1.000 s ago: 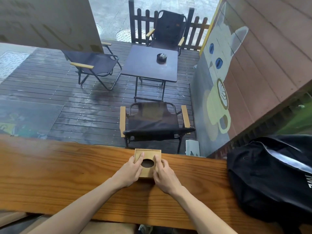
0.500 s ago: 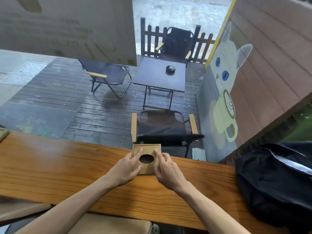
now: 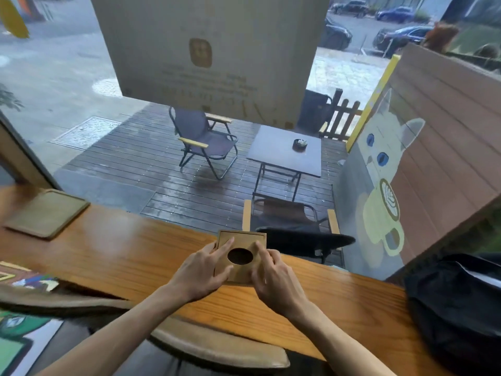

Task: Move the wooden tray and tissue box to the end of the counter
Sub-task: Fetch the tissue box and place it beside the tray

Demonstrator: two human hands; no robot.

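A: Where is the tissue box [image 3: 240, 257] sitting?

B: On the desk [image 3: 116, 256], close to its far edge by the window, roughly mid-length. It is a small wooden box with a dark oval opening on top, and no tissue shows in it.

A: And the hands?

B: Both are clamped on it. The left hand [image 3: 204, 270] wraps the box's 9 o'clock side with fingers laid over the top beside the opening; the right hand [image 3: 272, 278] grips the 3 o'clock side, thumb and fingers curled over that edge. Neither is nearer; the box sits squarely between them.

A: Is it lifted or resting?

B: I cannot tell. Its near bottom edge is hidden behind the hands.

A: Where does the wooden tray [image 3: 46, 213] lie from there?

B: At about 10 o'clock from the box, well apart, flat on the desk at its left end. Its long axis runs slantwise, from 7 o'clock to 1 o'clock in this view.

A: What is on the other side?

B: A black bag [image 3: 455, 302] fills the desk at 3 o'clock, so I judge the left end, where the tray already lies, to be the open one. If so, the box travels toward 9 o'clock along the desk.
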